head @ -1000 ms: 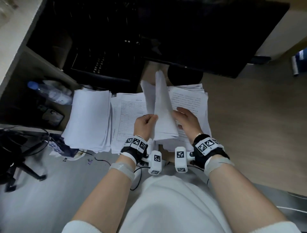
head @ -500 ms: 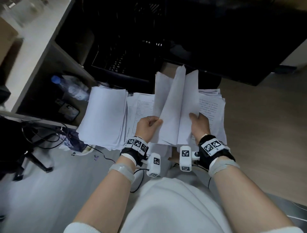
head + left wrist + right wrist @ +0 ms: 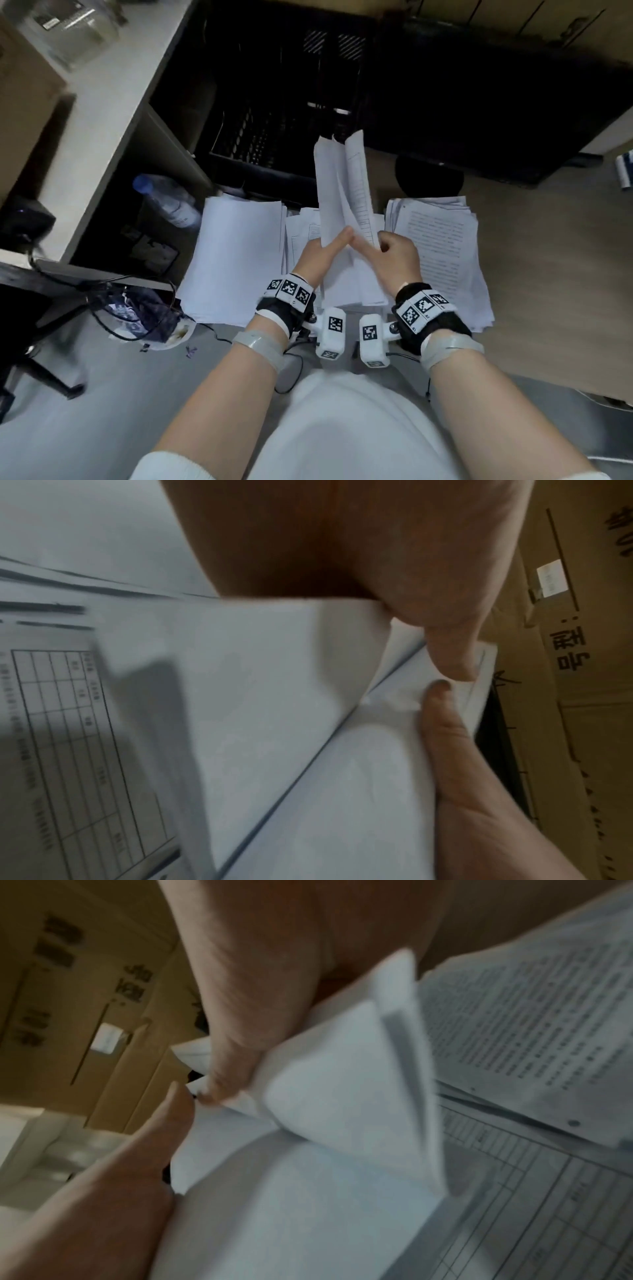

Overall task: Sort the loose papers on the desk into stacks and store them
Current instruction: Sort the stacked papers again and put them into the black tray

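Observation:
I hold a bundle of white papers (image 3: 342,192) upright over the desk's middle. My left hand (image 3: 322,253) pinches its lower left edge between thumb and fingers, and my right hand (image 3: 394,251) grips its lower right edge. The wrist views show each thumb pressed against the sheets (image 3: 291,696) (image 3: 325,1083). Three stacks lie flat beneath: a blank stack (image 3: 236,260) on the left, a stack of table forms (image 3: 301,233) in the middle, and a text-printed stack (image 3: 442,246) on the right. The forms (image 3: 68,750) (image 3: 548,1204) and the text stack (image 3: 531,1031) also show under the hands.
A black mesh crate (image 3: 267,137) stands behind the stacks under a dark monitor, with the monitor's round foot (image 3: 428,178) beside it. A water bottle (image 3: 168,202) lies in the shelf on the left. Cables and a bag (image 3: 144,315) hang at the desk's left edge. Cardboard boxes (image 3: 582,669) stand behind.
The held sheets, fanned apart half a second ago, are now drawn together into a narrow bundle. My two hands have come closer, thumbs nearly touching.

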Action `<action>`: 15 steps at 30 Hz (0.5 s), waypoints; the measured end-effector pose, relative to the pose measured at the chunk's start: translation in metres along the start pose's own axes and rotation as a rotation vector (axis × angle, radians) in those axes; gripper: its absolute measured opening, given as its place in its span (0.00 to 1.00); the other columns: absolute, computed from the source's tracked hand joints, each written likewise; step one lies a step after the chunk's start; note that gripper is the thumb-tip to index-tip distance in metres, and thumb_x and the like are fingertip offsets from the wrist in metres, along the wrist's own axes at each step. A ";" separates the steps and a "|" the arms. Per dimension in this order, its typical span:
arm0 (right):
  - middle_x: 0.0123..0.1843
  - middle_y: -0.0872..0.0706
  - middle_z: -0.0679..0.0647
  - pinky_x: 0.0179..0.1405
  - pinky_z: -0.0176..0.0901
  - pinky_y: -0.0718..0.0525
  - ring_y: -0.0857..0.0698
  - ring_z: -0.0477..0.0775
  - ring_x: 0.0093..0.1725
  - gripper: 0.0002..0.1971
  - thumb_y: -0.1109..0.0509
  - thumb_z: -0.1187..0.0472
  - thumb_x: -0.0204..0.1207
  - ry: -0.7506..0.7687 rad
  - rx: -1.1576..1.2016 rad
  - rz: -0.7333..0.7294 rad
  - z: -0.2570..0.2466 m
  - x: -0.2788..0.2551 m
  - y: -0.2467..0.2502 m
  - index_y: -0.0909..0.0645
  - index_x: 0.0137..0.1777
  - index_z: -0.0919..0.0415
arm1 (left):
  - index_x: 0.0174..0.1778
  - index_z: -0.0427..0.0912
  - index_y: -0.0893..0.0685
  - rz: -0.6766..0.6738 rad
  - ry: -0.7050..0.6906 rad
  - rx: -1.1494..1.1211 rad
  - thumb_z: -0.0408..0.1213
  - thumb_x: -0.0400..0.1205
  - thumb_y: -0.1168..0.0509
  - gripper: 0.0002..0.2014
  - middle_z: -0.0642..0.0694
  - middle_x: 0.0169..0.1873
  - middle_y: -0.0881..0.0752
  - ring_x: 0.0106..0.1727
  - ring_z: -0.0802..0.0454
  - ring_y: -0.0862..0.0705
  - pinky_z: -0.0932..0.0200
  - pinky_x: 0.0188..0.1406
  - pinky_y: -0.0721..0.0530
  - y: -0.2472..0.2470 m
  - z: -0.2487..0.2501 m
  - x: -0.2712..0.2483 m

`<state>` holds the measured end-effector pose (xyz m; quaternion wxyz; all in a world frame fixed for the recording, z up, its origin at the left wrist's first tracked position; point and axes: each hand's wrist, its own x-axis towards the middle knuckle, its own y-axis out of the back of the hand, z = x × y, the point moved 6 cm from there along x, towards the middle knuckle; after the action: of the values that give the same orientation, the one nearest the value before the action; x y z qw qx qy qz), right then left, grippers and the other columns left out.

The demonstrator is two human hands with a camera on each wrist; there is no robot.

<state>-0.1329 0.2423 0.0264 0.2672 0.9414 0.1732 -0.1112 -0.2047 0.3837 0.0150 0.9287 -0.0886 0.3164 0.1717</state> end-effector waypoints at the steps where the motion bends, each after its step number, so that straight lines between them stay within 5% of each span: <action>1: 0.22 0.33 0.48 0.31 0.46 0.30 0.32 0.54 0.26 0.32 0.31 0.31 0.74 0.015 -0.006 -0.007 -0.008 -0.003 -0.005 0.33 0.25 0.58 | 0.50 0.54 0.16 -0.008 -0.010 -0.014 0.57 0.82 0.31 0.11 0.53 0.48 0.10 0.51 0.55 0.11 0.55 0.59 0.15 0.004 0.003 -0.001; 6: 0.26 0.20 0.46 0.42 0.50 0.19 0.22 0.53 0.31 0.28 0.38 0.39 0.84 -0.016 0.038 -0.023 -0.014 -0.013 -0.024 0.22 0.31 0.61 | 0.55 0.50 0.12 -0.029 -0.089 0.040 0.54 0.79 0.25 0.14 0.49 0.52 0.08 0.54 0.53 0.09 0.55 0.58 0.13 0.026 -0.002 0.001; 9: 0.25 0.33 0.48 0.34 0.47 0.31 0.32 0.49 0.28 0.25 0.33 0.49 0.84 -0.079 0.087 0.026 -0.004 -0.018 -0.031 0.34 0.28 0.60 | 0.52 0.40 0.11 0.043 -0.066 0.116 0.42 0.83 0.29 0.10 0.44 0.46 0.08 0.48 0.47 0.10 0.52 0.55 0.12 0.044 -0.016 0.006; 12: 0.29 0.29 0.49 0.38 0.46 0.34 0.28 0.55 0.33 0.20 0.36 0.55 0.85 -0.226 0.014 0.190 0.029 -0.020 -0.019 0.31 0.30 0.57 | 0.45 0.37 0.16 0.177 -0.013 0.162 0.40 0.85 0.33 0.09 0.43 0.39 0.15 0.39 0.49 0.19 0.56 0.47 0.21 0.076 -0.035 0.011; 15: 0.56 0.14 0.57 0.48 0.40 0.31 0.17 0.62 0.58 0.12 0.38 0.59 0.86 -0.409 -0.143 0.214 0.070 -0.027 -0.018 0.17 0.58 0.66 | 0.43 0.41 0.16 0.220 0.031 0.187 0.40 0.84 0.32 0.07 0.41 0.43 0.14 0.44 0.47 0.18 0.54 0.51 0.20 0.098 -0.053 0.011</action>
<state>-0.1731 0.2116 -0.0315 0.3728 0.8910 0.0223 -0.2582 -0.2630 0.4628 -0.0385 0.9035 0.0308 0.3531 0.2408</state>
